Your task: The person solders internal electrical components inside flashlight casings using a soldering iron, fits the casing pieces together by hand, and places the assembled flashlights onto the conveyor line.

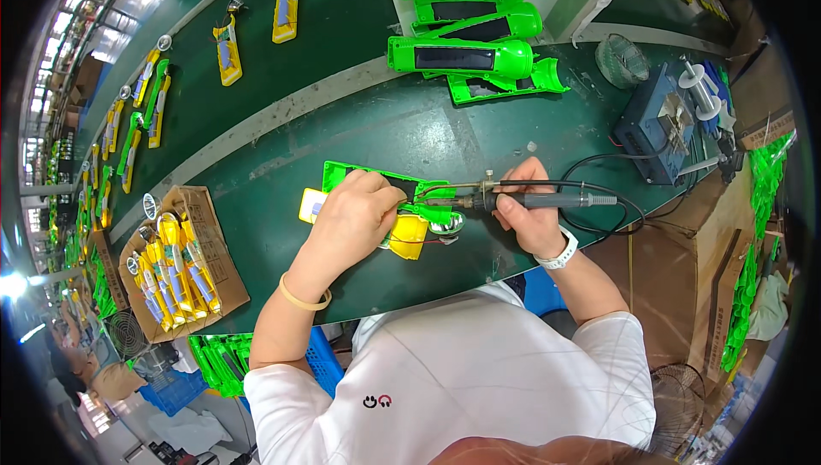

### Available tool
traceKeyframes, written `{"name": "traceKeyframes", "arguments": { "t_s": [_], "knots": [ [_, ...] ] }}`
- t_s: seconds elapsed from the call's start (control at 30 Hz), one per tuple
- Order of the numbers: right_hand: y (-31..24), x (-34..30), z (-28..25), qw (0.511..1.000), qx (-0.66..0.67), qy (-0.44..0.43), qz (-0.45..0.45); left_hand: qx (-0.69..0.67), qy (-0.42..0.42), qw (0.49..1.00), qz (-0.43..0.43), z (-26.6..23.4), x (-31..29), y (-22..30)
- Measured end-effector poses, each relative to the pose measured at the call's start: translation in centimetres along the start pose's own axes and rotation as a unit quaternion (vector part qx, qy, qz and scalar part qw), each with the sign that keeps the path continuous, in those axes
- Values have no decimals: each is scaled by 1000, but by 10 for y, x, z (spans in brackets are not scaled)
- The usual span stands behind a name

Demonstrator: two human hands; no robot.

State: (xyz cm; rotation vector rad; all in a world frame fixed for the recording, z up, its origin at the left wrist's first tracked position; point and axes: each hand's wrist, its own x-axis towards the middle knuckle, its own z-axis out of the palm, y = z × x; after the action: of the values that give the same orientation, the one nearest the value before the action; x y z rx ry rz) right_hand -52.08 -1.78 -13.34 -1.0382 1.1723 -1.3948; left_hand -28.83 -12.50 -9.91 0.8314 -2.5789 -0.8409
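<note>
My right hand point(530, 221) is closed round the dark handle of a soldering iron point(560, 200). A thin metal guide runs along the iron, and its tip points left at the work. My left hand point(355, 213) lies over a green flashlight half-shell point(333, 176) with a dark panel, its fingertips pinched close to the iron's tip. What they pinch is hidden. Below the tip lie a yellow flashlight part point(408, 238) and a shiny reflector point(447, 224) with thin wires. Another yellow piece point(312, 206) shows left of my left hand.
Green shells point(466, 56) are stacked at the far side. At left stands a cardboard box point(227, 264) of yellow assemblies; similar ones point(227, 53) lie on the green surface beyond. Right are a soldering station point(646, 127), a solder spool point(701, 93), a mesh cup point(622, 61) and black cable loops point(633, 217).
</note>
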Motion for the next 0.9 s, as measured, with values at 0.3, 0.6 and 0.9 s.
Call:
{"name": "traceKeyframes", "arguments": {
  "t_s": [0.3,0.6,0.9],
  "knots": [
    [-5,2,4,988,-142,-59,18,42,-63,997,5,-5,3,4],
    [-6,1,3,995,72,73,-16,56,-49,997,11,-5,4,4],
    [-15,19,36,992,98,44,67,41,-20,998,47,-2,4,3]
  ]
}}
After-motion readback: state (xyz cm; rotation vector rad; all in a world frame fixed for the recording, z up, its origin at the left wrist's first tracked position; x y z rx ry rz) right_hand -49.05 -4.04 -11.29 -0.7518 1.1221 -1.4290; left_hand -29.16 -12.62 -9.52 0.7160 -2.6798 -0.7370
